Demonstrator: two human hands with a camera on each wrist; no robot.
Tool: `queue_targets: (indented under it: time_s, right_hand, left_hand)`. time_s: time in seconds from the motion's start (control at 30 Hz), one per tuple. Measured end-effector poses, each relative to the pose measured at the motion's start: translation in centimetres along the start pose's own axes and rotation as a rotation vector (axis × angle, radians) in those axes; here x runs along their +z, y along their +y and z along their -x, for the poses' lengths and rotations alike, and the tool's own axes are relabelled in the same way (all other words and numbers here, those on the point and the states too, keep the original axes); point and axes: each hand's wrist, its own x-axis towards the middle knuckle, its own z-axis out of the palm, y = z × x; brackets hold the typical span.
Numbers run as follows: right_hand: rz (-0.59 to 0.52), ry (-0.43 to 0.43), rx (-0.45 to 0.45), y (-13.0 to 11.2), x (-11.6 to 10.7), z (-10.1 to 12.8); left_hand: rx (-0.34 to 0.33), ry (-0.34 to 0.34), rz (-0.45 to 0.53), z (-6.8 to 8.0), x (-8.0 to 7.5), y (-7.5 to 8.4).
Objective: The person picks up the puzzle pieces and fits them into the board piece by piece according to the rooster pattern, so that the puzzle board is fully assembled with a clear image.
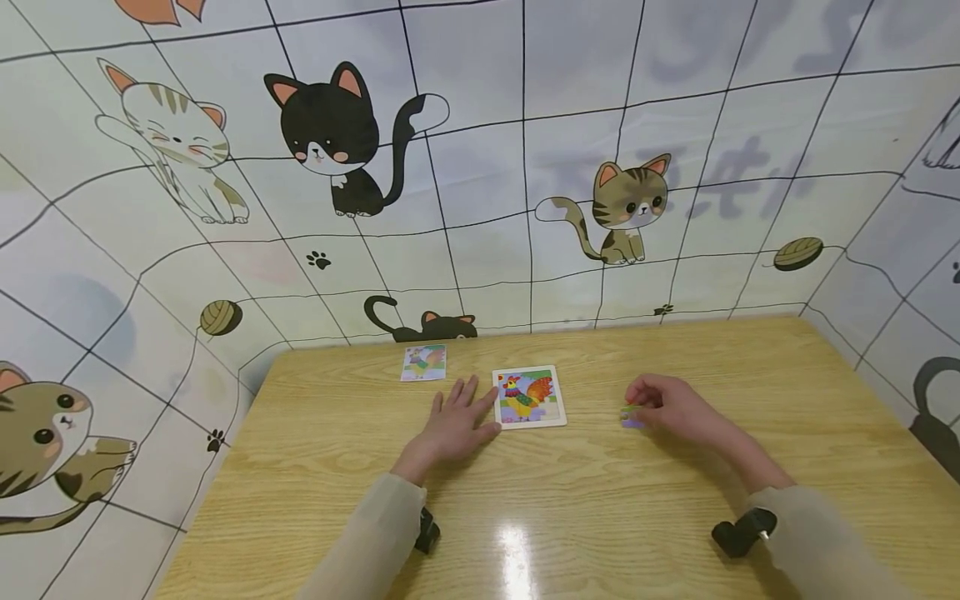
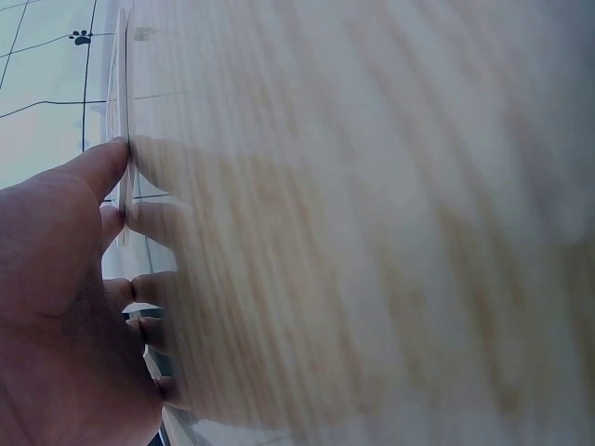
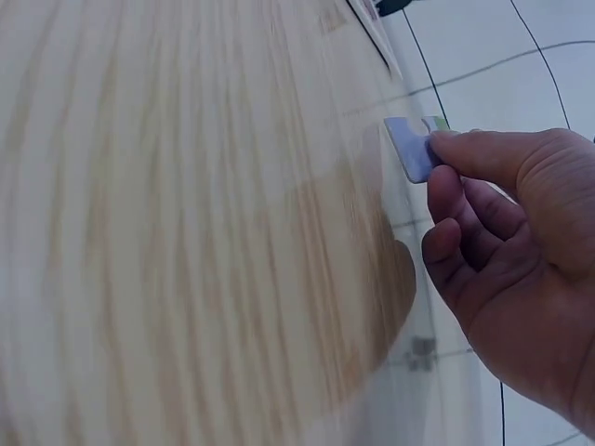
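A square jigsaw puzzle (image 1: 527, 397) of a rooster lies in a white frame on the table, with a pale gap at its lower right. My left hand (image 1: 452, 423) rests flat with spread fingers, thumb and index against the frame's left edge; in the left wrist view the hand (image 2: 56, 297) touches the thin tray edge (image 2: 123, 111). To the right of the frame, my right hand (image 1: 675, 408) pinches a small puzzle piece (image 1: 632, 418). Seen from the right wrist, the puzzle piece (image 3: 409, 149) is lilac with a green corner, held between thumb and fingers above the table.
A small rooster picture card (image 1: 423, 363) lies behind the left hand, near the back edge. The wooden table (image 1: 570, 508) meets a wall covering (image 1: 487, 183) printed with cats, which encloses the back and sides.
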Motion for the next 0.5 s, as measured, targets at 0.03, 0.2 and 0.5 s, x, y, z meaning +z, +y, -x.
queue_targets:
  time_s: [0.03, 0.2, 0.5]
  right_hand:
    - [-0.008, -0.001, 0.001, -0.2, 0.3, -0.3]
    - [-0.038, 0.015, -0.004, -0.8, 1.9, -1.8]
    - [-0.096, 0.058, -0.033, -2.4, 4.7, -4.1]
  left_hand:
    - [0.001, 0.001, 0.001, 0.0, 0.0, 0.0]
    - [0.005, 0.004, 0.008, 0.1, -0.1, 0.1]
    - [0.006, 0.006, 0.013, 0.1, -0.1, 0.0]
